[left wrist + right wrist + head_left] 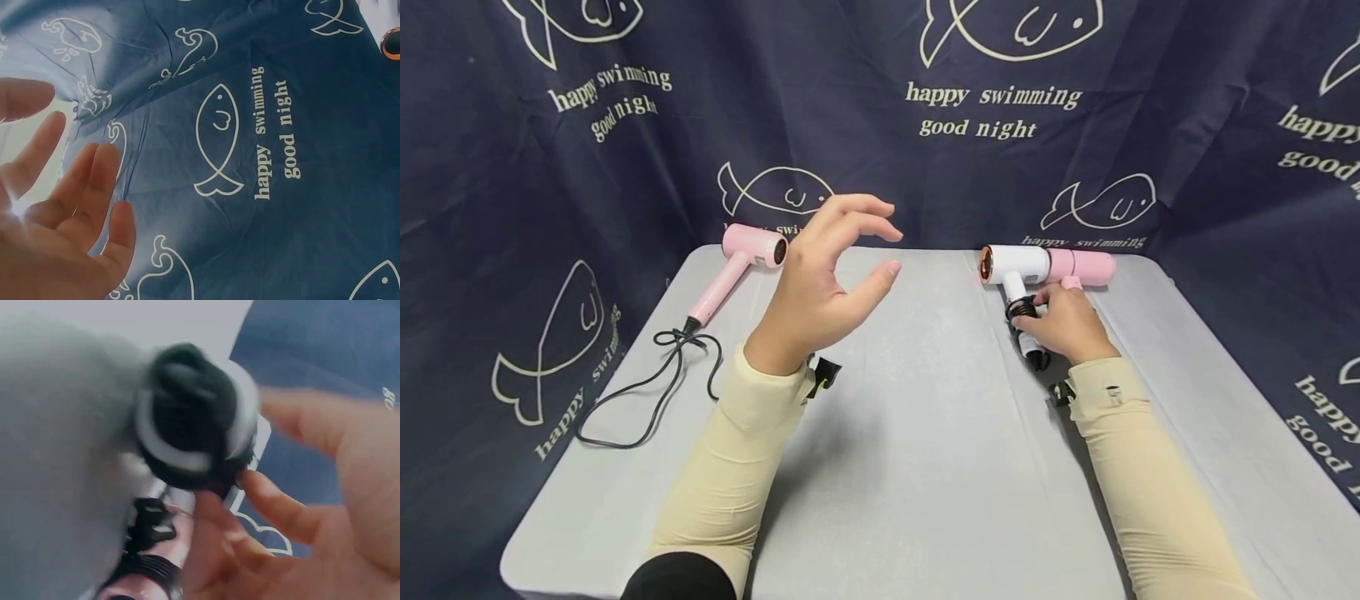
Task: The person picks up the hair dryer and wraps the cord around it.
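Observation:
On the right of the table, a white hair dryer (1019,265) with a copper-coloured rim lies with its nozzle to the left. Black cord (1021,311) is wound round its handle, which my right hand (1067,321) grips. Right beside it is a pink hair dryer (1093,267), its handle partly hidden by that hand; in the right wrist view the pink handle (182,537) shows below the blurred white one. My left hand (820,287) is raised in the air, fingers spread and gently bent, holding nothing. Behind it to the left lies another pink hair dryer (748,246).
The left pink dryer's black cord (662,408) lies loosely looped on the grey-white table (925,467). A dark blue curtain (880,108) with fish drawings and lettering hangs round the back and sides, close to the table's edges.

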A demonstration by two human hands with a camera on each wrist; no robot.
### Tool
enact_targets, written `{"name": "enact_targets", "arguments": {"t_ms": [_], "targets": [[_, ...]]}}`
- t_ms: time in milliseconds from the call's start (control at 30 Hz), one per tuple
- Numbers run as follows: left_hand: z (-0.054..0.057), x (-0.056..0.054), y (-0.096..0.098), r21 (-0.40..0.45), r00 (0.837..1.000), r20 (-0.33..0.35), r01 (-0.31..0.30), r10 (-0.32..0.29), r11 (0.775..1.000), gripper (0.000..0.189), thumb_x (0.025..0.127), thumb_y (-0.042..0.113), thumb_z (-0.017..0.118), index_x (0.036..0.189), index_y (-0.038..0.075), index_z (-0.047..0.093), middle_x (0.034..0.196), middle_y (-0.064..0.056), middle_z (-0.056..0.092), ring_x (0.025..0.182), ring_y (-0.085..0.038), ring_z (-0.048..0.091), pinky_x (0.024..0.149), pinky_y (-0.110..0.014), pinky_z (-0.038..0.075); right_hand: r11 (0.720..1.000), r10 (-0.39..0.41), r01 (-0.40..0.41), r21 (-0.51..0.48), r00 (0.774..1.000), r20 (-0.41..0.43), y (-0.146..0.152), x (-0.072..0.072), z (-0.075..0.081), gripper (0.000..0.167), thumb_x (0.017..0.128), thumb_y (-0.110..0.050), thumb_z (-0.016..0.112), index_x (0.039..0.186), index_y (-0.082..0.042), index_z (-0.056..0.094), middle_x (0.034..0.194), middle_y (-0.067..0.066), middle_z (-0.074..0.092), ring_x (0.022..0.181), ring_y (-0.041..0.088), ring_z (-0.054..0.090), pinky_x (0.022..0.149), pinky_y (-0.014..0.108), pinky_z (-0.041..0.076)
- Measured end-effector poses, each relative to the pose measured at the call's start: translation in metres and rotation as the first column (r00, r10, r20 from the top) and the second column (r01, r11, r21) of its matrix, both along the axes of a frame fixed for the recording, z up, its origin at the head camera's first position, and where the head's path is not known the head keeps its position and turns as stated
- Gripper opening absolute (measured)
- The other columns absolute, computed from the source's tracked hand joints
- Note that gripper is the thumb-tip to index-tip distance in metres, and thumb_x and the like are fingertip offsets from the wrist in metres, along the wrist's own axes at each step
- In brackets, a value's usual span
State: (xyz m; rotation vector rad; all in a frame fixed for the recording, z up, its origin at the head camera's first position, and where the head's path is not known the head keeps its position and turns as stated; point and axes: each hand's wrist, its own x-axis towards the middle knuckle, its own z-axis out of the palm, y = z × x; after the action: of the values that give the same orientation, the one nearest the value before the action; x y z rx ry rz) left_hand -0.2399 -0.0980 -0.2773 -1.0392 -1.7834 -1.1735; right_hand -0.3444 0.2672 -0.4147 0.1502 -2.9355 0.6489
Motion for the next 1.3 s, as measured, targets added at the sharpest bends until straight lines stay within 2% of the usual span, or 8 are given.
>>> {"name": "enact_targets", "arguments": {"t_ms": [133,333,467,667,900,1033,1167,1300], "targets": [[-0.002,-0.001,0.001,-0.052,1.000,0.013,0.021,-0.020,0.998,0.019,0.085,0.004,0.071,0.104,0.005,0.073,0.124,-0.010,0.066,0.117,-0.021,0.062,0.101,-0.035,0.051,0.998,0.064,-0.066,0.018,0.993,0.099,-0.001,0.003,0.007,0.068,0.077,-0.037,0.086,0.123,0.003,0.055,0.106,0.025,0.062,0.096,0.039,0.060,0.084,0.054,0.049],[-0.003,-0.001,0.001,-0.129,0.999,0.025,0.023,-0.020,0.991,0.019,0.087,0.007,0.070,0.106,0.007,0.072,0.126,-0.009,0.064,0.122,-0.020,0.060,0.107,-0.035,0.047,0.995,0.101,-0.101,-0.004,0.986,0.131,-0.001,0.007,0.011,0.070,0.071,-0.027,0.091,0.123,0.001,0.054,0.101,0.022,0.067,0.090,0.036,0.063,0.075,0.045,0.051],[-0.004,-0.001,0.002,-0.167,0.999,0.029,0.021,-0.016,0.986,0.019,0.087,0.008,0.071,0.106,0.008,0.072,0.127,-0.009,0.063,0.123,-0.021,0.059,0.109,-0.035,0.047,0.996,0.091,-0.089,-0.019,0.990,0.105,0.001,0.006,0.009,0.063,0.073,-0.026,0.090,0.119,0.001,0.057,0.095,0.019,0.068,0.085,0.034,0.063,0.068,0.039,0.049],[-0.005,-0.001,0.002,-0.196,0.999,0.036,0.030,-0.024,0.980,0.019,0.088,0.011,0.071,0.107,0.008,0.072,0.129,-0.009,0.062,0.125,-0.023,0.059,0.109,-0.034,0.046,0.997,0.074,-0.073,-0.022,0.996,0.044,0.003,0.003,0.006,0.052,0.078,-0.025,0.085,0.115,0.002,0.060,0.094,0.019,0.068,0.086,0.035,0.063,0.070,0.041,0.048],[-0.005,-0.003,0.002,-0.216,0.999,0.038,0.032,-0.025,0.976,0.021,0.088,0.011,0.072,0.108,0.007,0.072,0.129,-0.010,0.062,0.125,-0.023,0.058,0.110,-0.034,0.046,0.998,0.060,-0.060,0.009,0.998,0.016,0.003,0.003,0.014,0.031,0.088,-0.027,0.070,0.106,-0.002,0.067,0.095,0.017,0.071,0.084,0.034,0.065,0.074,0.048,0.049],[-0.004,-0.004,0.002,-0.222,0.999,0.033,0.041,-0.034,0.974,0.020,0.088,0.009,0.071,0.108,0.006,0.072,0.129,-0.010,0.062,0.125,-0.022,0.058,0.110,-0.034,0.046,0.999,0.054,-0.054,0.000,0.999,-0.003,-0.001,0.004,0.021,0.023,0.091,-0.028,0.066,0.096,-0.006,0.069,0.089,0.012,0.071,0.078,0.031,0.063,0.069,0.043,0.048],[-0.002,-0.006,-0.007,-0.239,0.999,0.050,0.001,0.012,0.971,0.022,0.088,0.011,0.073,0.109,0.009,0.072,0.130,-0.009,0.062,0.126,-0.021,0.058,0.110,-0.035,0.045,0.998,0.065,-0.065,-0.022,0.998,0.012,-0.003,0.006,0.025,0.022,0.092,-0.030,0.065,0.094,-0.008,0.069,0.084,0.009,0.069,0.076,0.028,0.061,0.065,0.037,0.045],[0.001,-0.016,-0.032,-0.260,0.985,0.115,-0.096,0.130,0.961,0.025,0.088,0.013,0.074,0.112,0.010,0.072,0.131,-0.005,0.064,0.127,-0.017,0.057,0.110,-0.034,0.044,0.997,0.065,-0.064,-0.043,0.998,0.016,0.002,0.011,0.031,0.022,0.094,-0.030,0.065,0.097,-0.008,0.070,0.086,0.009,0.069,0.080,0.027,0.061,0.067,0.037,0.045]]}}
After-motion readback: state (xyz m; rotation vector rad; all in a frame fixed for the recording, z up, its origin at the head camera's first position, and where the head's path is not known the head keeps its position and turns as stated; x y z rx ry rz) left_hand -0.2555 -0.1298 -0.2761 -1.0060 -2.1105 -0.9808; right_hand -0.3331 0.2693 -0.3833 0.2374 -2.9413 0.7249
